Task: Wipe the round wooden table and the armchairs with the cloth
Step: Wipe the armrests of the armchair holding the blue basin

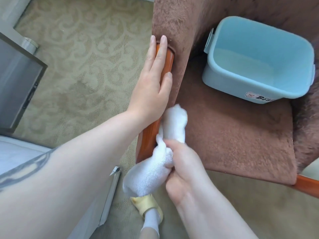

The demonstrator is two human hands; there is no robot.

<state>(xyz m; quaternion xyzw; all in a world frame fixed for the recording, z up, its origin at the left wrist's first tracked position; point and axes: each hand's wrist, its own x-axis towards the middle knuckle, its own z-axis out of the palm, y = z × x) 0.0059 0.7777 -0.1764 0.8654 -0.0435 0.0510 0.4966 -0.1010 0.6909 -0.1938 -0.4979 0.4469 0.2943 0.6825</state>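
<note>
Your left hand [151,73] lies flat and open along the top of the wooden armrest [150,133], fingers straight and holding nothing; it looks placed there to steady the armchair [233,135] while the other hand works. Your right hand [183,163] is closed in a fist around the white cloth [155,168], gripping it at the middle so that a bunched end sticks out on each side. The upper end is pressed against the inner face of the armrest just below your left wrist, and the lower end hangs beyond the front of the rail. Held bunched like this, the cloth seems meant to wedge into the seam where the wood meets the brown seat cushion [224,121].

To the right of your left hand, well clear of both hands, a blue plastic tub [259,94] sits on the seat; no water can be made out inside it. A second wooden rail [309,185] shows off to the right of your right hand. The round table is not in view, so you cannot judge its state from here. The step in hand appears to be wiping this armrest.
</note>
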